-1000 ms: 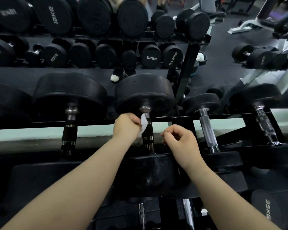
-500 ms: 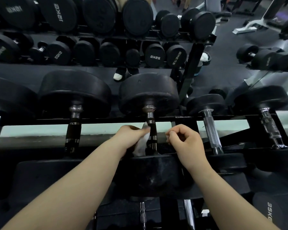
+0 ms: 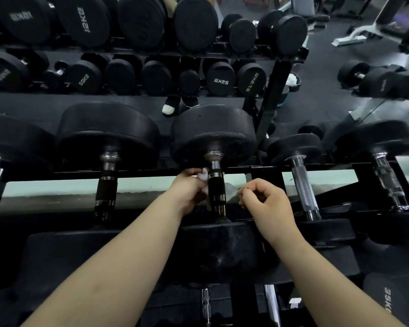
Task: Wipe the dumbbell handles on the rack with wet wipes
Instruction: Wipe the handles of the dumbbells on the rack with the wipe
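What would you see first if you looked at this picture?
In the middle, the left hand holds a white wipe against the dark handle of a big dumbbell. The right hand hovers curled just right of that handle. Black dumbbells fill the rack all around.

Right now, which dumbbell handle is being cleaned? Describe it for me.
On the nearest rack rail stands a row of black dumbbells. The handle is third from left. Alone among its neighbours, it has the left hand holding a white wipe against it.
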Available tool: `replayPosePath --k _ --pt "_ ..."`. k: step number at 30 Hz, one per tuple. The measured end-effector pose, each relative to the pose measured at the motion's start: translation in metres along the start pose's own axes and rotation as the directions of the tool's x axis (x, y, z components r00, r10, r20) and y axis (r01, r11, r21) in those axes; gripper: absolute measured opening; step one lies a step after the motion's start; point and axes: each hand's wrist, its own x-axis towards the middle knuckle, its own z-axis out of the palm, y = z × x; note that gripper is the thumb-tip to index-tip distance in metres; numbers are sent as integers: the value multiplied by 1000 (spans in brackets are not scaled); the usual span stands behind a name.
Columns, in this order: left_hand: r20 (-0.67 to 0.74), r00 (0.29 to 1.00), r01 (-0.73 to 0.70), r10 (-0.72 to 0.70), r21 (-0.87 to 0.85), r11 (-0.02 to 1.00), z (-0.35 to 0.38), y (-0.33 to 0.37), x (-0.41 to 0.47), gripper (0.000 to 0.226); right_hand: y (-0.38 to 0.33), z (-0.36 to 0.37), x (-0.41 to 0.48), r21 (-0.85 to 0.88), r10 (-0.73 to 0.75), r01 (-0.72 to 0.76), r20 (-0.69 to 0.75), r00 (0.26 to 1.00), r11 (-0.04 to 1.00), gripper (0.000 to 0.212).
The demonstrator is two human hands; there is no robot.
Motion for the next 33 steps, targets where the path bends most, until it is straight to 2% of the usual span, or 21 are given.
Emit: replayPosePath --k 4,6,8,10,12,14,16,18,20,23,25,27,29,31,33 --pt "24 1000 0 -8 303 953 -7 -1 -9 35 -1 -1 0 9 -1 1 16 1000 1000 23" --pt "6 1000 -25 25 365 931 -6 0 -9 33 -1 -1 -1 9 -16 16 23 1000 1000 25" --pt "-26 999 -39 48 262 964 -2 2 -5 37 -1 -1 -2 -2 -32 32 24 999 999 25" --pt "-64 996 -53 57 71 996 4 5 -1 36 -1 -2 -1 -10 -41 41 25 999 999 21" --pt "-56 998 -34 36 26 999 6 5 3 36 -1 -2 -1 -16 -39 39 19 999 999 19" --pt "-15 1000 -6 9 212 977 0 2 -2 43 0 -2 -1 -22 -39 40 25 999 999 20" --pt "41 999 -4 -18 484 875 -6 -3 -12 42 0 -2 -2 -13 -46 47 31 998 999 25" --pt "82 996 -9 -45 567 824 -8 -6 -18 38 0 -2 -2 6 -52 52 30 998 999 30" --pt "66 998 -14 -22 502 865 -7 -4 -16 39 0 -2 -2 -2 -57 57 35 998 998 31" --pt "-22 999 -39 46 262 964 0 -1 -8 51 0 -2 -2 -24 -60 61 40 997 998 30" --pt "-37 997 -69 73 98 993 3 0 -6 58 -1 -2 -2 -27 -55 56 35 998 998 25" --pt "-16 998 -67 69 71 995 0 -2 -4 58 -1 -2 -2 -35 -59 60 28 998 998 25" --pt "53 998 -37 23 273 961 -7 -5 -9 53 0 -2 -2 -48 -66 68 28 997 997 30" --pt "109 994 -33 -25 501 865 -13 -8 -14 54 -1 -2 -2 -52 -63 65 40 997 997 32" --pt "105 994 -50 -18 611 790 -14 -11 -17 55 -1 -3 -2 -52 -60 62 43 997 997 31"
